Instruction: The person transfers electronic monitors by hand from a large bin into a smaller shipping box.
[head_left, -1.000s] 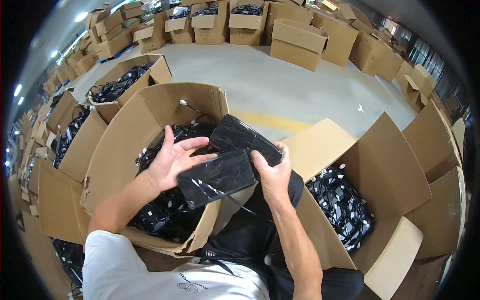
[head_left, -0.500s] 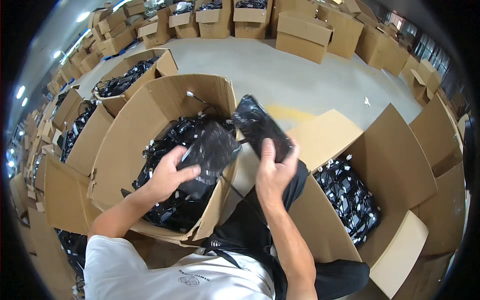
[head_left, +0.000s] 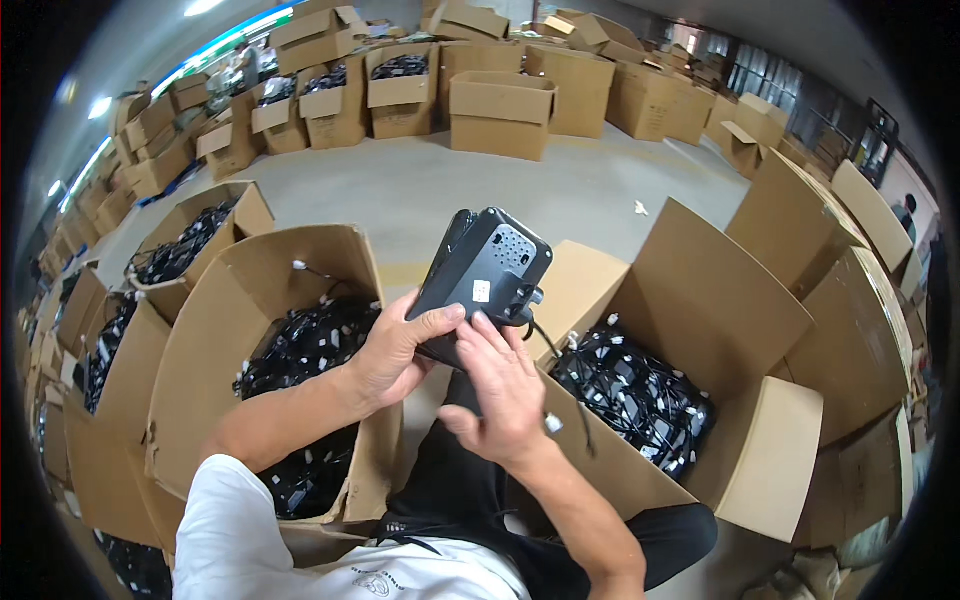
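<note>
At left, a tall-sided brown cardboard carton (head_left: 215,335) stood open, a tangle of black cabled devices (head_left: 310,340) inside, its flaps probably left up to keep the heap contained. Our left hand (head_left: 395,345) was closed around the lower part of a flat black plastic case with a speckled grey panel (head_left: 465,280), thumb across its face, presumably to steady it; what looked like a second black slab (head_left: 458,230) lay against its back. The case was raised between both cartons, above our lap. Our right hand (head_left: 500,395) was spread, fingers at the case's lower end and thumb apart, perhaps supporting more than gripping. A thin black cable (head_left: 588,430) hung to the right. Next, a second open brown cardboard carton (head_left: 715,275) held black cables with white connectors (head_left: 640,405). Beyond, across smooth grey floor (head_left: 340,190), stood a row of brown cardboard cartons (head_left: 500,115).
</note>
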